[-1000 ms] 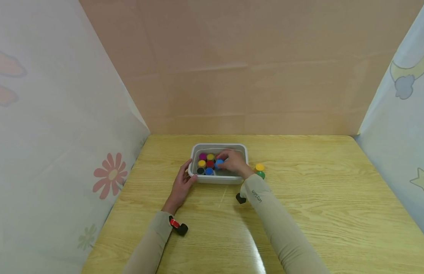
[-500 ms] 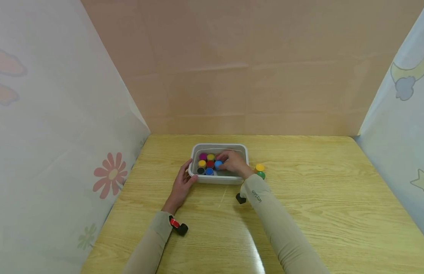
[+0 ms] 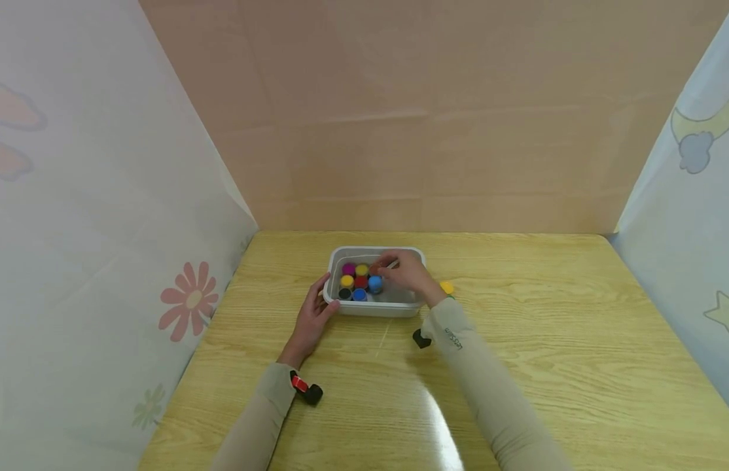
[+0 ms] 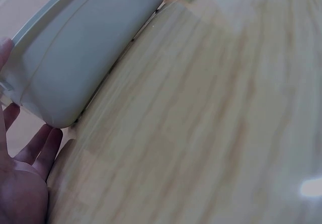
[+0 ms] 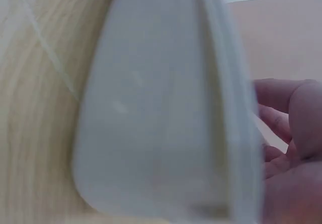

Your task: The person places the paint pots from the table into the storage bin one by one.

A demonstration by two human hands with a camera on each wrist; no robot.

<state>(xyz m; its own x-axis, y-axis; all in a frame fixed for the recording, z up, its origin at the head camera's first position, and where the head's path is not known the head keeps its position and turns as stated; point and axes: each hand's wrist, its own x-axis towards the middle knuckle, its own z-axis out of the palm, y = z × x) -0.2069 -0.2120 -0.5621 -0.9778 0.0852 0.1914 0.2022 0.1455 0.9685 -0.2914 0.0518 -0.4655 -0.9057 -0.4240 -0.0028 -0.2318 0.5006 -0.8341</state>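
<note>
A white rectangular plastic box (image 3: pixel 373 311) stands on the table, with several small jars with coloured lids in its left and middle part. My left hand (image 3: pixel 308 322) holds the box's left end, thumb at the front corner and fingers along the side; fingers of the left hand (image 4: pixel 35 163) also show against the box wall in the left wrist view. Over the box's right part is my right hand (image 3: pixel 407 271), thumb and fingers apart with nothing between them. Just below its fingertips sit a light blue-lidded jar (image 3: pixel 375 283) and a brown-lidded jar (image 3: pixel 374 269).
Right of the box, a yellow-lidded jar (image 3: pixel 447 287) stands on the wooden table (image 3: pixel 547 314); a green one beside it is mostly hidden by the right sleeve. A tan wall (image 3: pixel 429 163) rises behind, with patterned white sheets (image 3: pixel 105 229) at both sides.
My right hand has let go of the light blue-lidded jar and moved slightly up and right. That jar stays in the box beside the red one. The left hand has not moved.
</note>
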